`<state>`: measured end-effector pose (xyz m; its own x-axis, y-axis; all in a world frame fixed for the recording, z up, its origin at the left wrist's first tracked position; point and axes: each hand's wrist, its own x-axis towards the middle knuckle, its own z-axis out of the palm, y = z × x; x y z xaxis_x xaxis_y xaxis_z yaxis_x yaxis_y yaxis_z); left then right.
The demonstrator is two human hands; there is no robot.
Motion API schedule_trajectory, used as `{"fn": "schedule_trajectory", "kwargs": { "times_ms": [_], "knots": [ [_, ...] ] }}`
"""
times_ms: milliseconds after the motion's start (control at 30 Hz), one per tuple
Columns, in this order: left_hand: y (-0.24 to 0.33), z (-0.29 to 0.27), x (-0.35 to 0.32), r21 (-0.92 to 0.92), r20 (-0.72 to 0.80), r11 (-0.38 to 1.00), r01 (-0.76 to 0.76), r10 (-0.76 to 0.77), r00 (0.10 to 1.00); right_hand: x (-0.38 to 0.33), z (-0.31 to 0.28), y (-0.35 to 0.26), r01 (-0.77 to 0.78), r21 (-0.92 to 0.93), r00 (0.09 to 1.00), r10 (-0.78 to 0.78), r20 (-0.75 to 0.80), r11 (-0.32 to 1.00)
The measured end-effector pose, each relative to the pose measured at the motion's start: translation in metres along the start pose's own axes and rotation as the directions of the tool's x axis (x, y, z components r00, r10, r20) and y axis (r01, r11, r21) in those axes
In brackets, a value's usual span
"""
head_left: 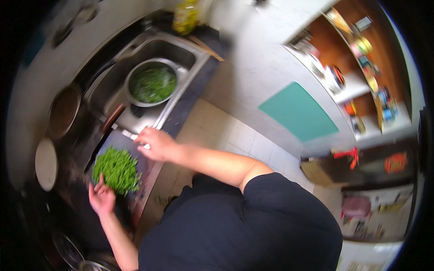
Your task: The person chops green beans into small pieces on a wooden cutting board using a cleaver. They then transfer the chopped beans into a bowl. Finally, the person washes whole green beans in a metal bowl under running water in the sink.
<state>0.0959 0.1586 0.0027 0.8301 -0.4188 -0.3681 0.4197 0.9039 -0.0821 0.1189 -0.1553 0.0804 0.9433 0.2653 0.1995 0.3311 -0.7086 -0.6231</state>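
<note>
A heap of chopped green vegetables point(116, 170) lies on a dark cutting board point(110, 143) by the sink. At the heap's lower left edge is my left hand point(102, 198), its fingers spread and nothing in them. My right hand point(156, 143) is over the board's right side near the sink rim, fingers curled. Something small and white shows at its fingers, too blurred to name. Beyond the heap, a knife with a brown wooden handle point(113, 117) lies with its handle toward the sink; its dark blade is only partly visible.
A metal basin point(152, 82) of leafy greens in water stands in the steel sink point(190, 58). Along the wall are a brown round pan point(64, 110) and a pale round lid or plate point(46, 164). A yellow bottle point(185, 17) stands behind the sink. Pot lids point(68, 250) sit at lower left.
</note>
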Motion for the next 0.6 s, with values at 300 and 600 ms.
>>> {"fn": "schedule_trajectory", "kwargs": {
  "times_ms": [300,600],
  "knots": [
    [0.037,-0.014,0.046,0.379,-0.162,0.893,-0.243,0.323,0.933,-0.140,-0.083,0.095,-0.251,0.161,0.948,0.276,-0.160,0.955],
    [-0.173,0.104,0.122,0.516,-0.081,0.670,-0.534,0.659,0.748,-0.310,-0.219,0.229,-0.446,0.588,0.677,0.684,-0.272,0.675]
  ]
}}
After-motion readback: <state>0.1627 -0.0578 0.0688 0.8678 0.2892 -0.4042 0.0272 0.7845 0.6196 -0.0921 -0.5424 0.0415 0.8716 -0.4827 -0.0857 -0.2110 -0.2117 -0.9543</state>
